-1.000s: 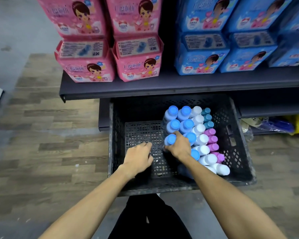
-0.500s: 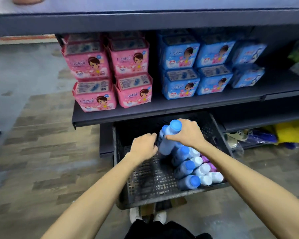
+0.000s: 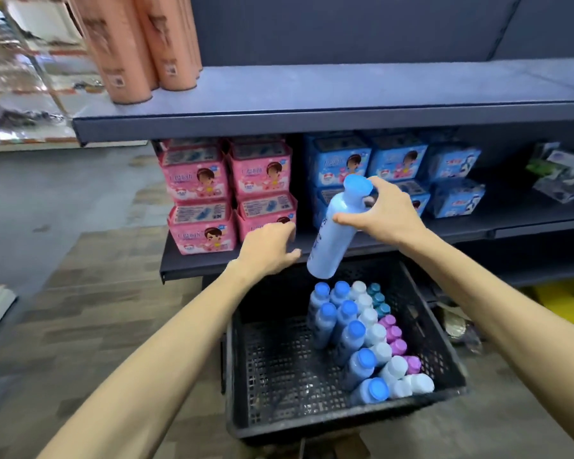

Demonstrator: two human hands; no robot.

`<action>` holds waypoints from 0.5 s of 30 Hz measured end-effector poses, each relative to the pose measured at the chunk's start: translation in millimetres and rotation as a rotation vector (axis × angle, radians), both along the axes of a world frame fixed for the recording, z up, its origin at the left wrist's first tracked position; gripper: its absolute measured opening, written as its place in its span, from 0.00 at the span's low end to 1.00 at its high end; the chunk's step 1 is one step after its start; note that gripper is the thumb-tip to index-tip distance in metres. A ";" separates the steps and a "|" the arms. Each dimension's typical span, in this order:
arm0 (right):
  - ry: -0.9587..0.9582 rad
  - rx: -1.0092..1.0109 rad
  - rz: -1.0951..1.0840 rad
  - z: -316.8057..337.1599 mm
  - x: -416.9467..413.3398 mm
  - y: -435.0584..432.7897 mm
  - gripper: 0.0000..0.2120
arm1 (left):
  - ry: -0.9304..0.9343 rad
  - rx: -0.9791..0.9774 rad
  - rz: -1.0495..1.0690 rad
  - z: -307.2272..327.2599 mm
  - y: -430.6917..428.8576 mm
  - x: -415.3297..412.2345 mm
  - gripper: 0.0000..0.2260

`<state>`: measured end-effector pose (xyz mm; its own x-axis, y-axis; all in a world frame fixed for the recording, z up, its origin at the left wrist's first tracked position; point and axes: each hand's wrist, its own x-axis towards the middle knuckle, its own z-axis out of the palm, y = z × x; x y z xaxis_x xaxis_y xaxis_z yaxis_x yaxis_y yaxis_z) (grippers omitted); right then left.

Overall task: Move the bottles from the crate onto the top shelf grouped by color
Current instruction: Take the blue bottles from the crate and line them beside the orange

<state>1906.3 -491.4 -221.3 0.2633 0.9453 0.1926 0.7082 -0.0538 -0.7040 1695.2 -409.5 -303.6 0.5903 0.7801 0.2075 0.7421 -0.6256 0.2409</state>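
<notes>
We are lifting a blue bottle (image 3: 333, 230) out of the crate (image 3: 444, 369) with our right hand (image 3: 383, 215) — fingers are wrapping its neck just under the blue cap, and the body is hanging tilted, its base pointing down-left above the bottles left in the crate. Our left hand (image 3: 267, 248) is hovering just beside the bottle's lower half, fingers loosely curled and holding nothing, not quite touching it as far as we can tell.

We are judging this to be the carry step of an early blue bottle: the top shelf (image 3: 378, 91) is showing no bottles yet, only orange tubes (image 3: 140, 44) at its left end. Rows of blue, white, teal and purple caps are waiting in the crate.

Next we are needing to raise the bottle clear of the shelf's front edge, bring it upright, and set it down on bare shelf — leaving room alongside for the other blues.
</notes>
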 end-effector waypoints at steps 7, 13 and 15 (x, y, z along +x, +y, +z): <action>0.027 0.146 0.037 52.1 -11.0 9.7 0.20 | -0.079 0.085 0.018 65.4 0.5 1.4 0.06; 0.040 0.237 0.130 102.3 -18.1 10.0 0.17 | -0.100 0.200 -0.042 117.3 -0.5 -10.4 0.05; 0.038 0.271 0.139 120.6 -20.9 12.9 0.18 | -0.147 0.190 -0.086 138.2 -1.5 -17.7 0.06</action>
